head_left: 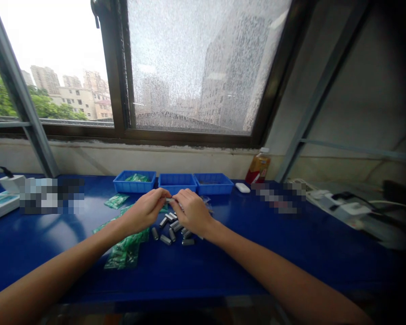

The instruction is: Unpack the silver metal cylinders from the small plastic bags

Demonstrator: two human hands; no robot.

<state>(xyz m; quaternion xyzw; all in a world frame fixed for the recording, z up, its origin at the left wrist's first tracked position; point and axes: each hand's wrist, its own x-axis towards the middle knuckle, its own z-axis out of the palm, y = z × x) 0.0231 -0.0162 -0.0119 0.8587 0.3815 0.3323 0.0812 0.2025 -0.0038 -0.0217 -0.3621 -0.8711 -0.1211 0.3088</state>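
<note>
Left hand [145, 211] and right hand [190, 211] met fingertip to fingertip, both grips pinched on small grey metal cylinder [169, 200]; loose grey metal cylinders [171, 231] lay on blue desk [291, 253] at 6 o'clock below.

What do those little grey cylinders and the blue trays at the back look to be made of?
The grey cylinders look like metal: a dull silvery sheen with pale highlights, though too small to be sure. The blue trays look like moulded plastic: uniform matte colour, thick rims. Both hands pinch one cylinder between them.
</note>
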